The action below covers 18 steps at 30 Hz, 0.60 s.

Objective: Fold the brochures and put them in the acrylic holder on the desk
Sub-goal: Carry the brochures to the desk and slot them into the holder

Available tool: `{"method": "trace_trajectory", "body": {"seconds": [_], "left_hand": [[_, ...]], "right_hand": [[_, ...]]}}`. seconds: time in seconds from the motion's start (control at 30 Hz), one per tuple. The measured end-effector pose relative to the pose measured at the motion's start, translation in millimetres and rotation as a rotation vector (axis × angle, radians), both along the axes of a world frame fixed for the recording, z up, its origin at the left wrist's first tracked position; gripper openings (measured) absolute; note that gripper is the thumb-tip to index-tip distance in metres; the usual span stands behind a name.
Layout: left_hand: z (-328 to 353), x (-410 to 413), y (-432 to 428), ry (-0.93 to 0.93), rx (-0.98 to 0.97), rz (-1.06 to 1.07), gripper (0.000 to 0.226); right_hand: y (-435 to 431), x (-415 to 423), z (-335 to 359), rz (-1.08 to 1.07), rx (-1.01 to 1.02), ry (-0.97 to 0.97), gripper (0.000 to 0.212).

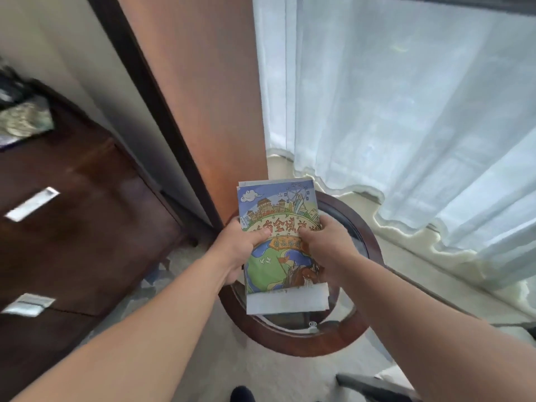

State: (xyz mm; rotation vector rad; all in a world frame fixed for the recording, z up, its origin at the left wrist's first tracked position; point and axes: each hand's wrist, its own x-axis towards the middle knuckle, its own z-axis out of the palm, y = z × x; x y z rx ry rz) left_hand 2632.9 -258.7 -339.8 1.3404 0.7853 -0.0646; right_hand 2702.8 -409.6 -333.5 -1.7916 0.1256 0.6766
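From the head camera: you held a stack of folded brochures [277, 216] above the round glass-topped table [290, 342]. Your left hand [242, 249] pinched its left edge, thumb on the illustrated cover. Your right hand [329, 246] pinched the right edge likewise. A sheer curtain [406, 111] hung behind, and a dark wooden cabinet [81, 233] stood at left.

The brochure [278, 236] has a cartoon cover: blue sky, green land, tan buildings, a white bottom strip. The round table [293, 340] has a reddish-brown wood rim; the sheer curtain [406, 97] is pale blue-white.
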Motion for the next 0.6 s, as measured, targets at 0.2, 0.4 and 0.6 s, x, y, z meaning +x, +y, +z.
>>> {"method": "trace_trajectory", "body": {"seconds": [0.2, 0.4, 0.6], "left_hand": [[83.1, -53.1, 60.5, -0.080, 0.036, 0.209, 0.031], [150.7, -123.8, 131.2, -0.142, 0.136, 0.325, 0.031], [189.6, -193.3, 202.4, -0.188, 0.232, 0.433, 0.025]], "right_hand": [[68.7, -26.4, 83.1, 0.186, 0.101, -0.062, 0.014], [149.6, -78.4, 148.2, 0.374, 0.113, -0.185, 0.010], [231.4, -133.8, 188.0, 0.488, 0.138, -0.260, 0.006]]}}
